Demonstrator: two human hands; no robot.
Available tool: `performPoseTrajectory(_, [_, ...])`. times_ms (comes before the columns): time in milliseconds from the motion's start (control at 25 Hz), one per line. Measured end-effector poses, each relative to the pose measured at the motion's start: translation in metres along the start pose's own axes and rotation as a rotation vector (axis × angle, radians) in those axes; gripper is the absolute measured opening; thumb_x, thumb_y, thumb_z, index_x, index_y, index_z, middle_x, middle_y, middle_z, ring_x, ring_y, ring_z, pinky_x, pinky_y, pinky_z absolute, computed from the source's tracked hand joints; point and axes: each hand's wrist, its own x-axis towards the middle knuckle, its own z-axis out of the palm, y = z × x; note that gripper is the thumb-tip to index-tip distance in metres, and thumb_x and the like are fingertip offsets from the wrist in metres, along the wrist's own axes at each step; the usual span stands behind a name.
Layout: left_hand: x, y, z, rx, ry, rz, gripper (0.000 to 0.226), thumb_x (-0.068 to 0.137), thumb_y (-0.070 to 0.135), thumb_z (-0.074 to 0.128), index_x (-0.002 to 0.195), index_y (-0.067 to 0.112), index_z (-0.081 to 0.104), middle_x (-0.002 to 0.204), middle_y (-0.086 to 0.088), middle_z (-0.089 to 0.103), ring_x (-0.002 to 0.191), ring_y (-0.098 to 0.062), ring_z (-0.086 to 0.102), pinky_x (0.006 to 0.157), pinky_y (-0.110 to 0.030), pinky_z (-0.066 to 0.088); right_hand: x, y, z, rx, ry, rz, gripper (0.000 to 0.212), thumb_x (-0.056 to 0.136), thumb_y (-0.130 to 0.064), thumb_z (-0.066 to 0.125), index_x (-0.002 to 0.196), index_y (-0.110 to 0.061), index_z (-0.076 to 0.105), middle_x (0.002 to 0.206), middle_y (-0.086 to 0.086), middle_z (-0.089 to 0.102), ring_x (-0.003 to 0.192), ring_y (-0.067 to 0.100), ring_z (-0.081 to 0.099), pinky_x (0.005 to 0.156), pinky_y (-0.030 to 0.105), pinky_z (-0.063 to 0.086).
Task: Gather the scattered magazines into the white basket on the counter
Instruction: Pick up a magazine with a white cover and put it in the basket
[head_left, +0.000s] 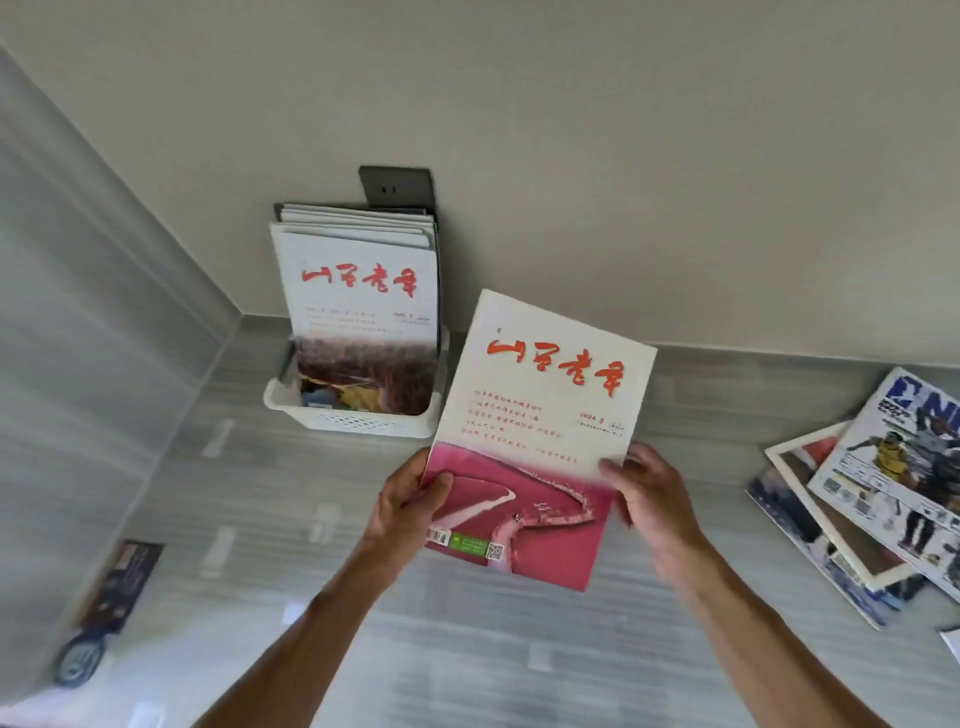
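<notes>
I hold a magazine (540, 410) with a white top, red calligraphy title and pink lower cover up in front of me, tilted slightly right. My left hand (405, 504) grips its lower left edge, thumb on the cover. My right hand (649, 499) holds its lower right edge. Behind and to the left, the white basket (358, 421) stands against the wall on the counter, with several magazines (358, 291) upright in it, the front one bearing the same red title. The held magazine is right of the basket and apart from it.
A loose pile of sports magazines (878, 493) lies on the grey counter (519, 649) at the right. A dark magazine (124, 577) and a round dark object (78, 662) show at the left wall panel. A dark wall socket (395, 187) sits above the basket.
</notes>
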Motion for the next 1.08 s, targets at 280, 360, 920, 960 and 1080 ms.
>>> performPoseTrajectory(280, [0.065, 0.062, -0.121, -0.031, 0.49, 0.227, 0.037, 0.087, -0.01, 0.056, 0.09, 0.026, 0.064, 0.085, 0.01, 0.073, 0.077, -0.004, 0.069, 0.068, -0.019, 0.055, 0.029, -0.099, 0.15, 0.055, -0.13, -0.361, 0.013, 0.096, -0.008, 0.054, 0.09, -0.019, 0.059, 0.088, 0.007, 0.071, 0.056, 0.009, 0.068, 0.058, 0.029, 0.059])
performPoseTrajectory(360, [0.087, 0.082, -0.154, 0.024, 0.523, 0.277, 0.026, 0.092, 0.002, 0.058, 0.089, 0.027, 0.067, 0.088, 0.005, 0.071, 0.075, -0.006, 0.068, 0.065, -0.023, 0.057, 0.047, -0.122, 0.182, 0.011, -0.041, -0.411, 0.013, 0.094, -0.016, 0.057, 0.086, -0.026, 0.057, 0.09, 0.005, 0.073, 0.06, 0.011, 0.07, 0.066, 0.038, 0.061])
performPoseTrajectory(920, [0.149, 0.012, -0.187, 0.312, 0.464, -0.143, 0.034, 0.086, 0.009, 0.052, 0.117, 0.017, 0.064, 0.116, -0.003, 0.066, 0.096, -0.019, 0.063, 0.059, -0.018, 0.046, 0.1, -0.064, 0.254, -0.22, -0.091, -0.217, 0.041, 0.084, -0.003, 0.054, 0.117, -0.027, 0.062, 0.103, -0.016, 0.07, 0.088, -0.001, 0.069, 0.065, 0.022, 0.058])
performPoseTrajectory(960, [0.145, 0.013, -0.18, 0.313, 0.482, -0.116, 0.038, 0.084, 0.009, 0.053, 0.12, 0.019, 0.061, 0.12, -0.002, 0.063, 0.101, -0.019, 0.062, 0.064, -0.019, 0.049, 0.094, -0.063, 0.252, -0.239, -0.087, -0.228, 0.043, 0.085, -0.002, 0.051, 0.117, -0.03, 0.06, 0.1, -0.021, 0.067, 0.08, -0.007, 0.067, 0.056, 0.014, 0.054])
performPoseTrajectory(1080, [0.118, 0.004, -0.146, 0.331, 0.591, 0.117, 0.049, 0.078, 0.009, 0.052, 0.125, 0.021, 0.054, 0.128, -0.002, 0.054, 0.114, -0.021, 0.059, 0.09, -0.036, 0.055, 0.074, -0.054, 0.239, -0.205, -0.005, -0.245, 0.045, 0.086, -0.004, 0.051, 0.124, -0.027, 0.056, 0.104, -0.017, 0.064, 0.083, 0.0, 0.065, 0.054, 0.005, 0.046])
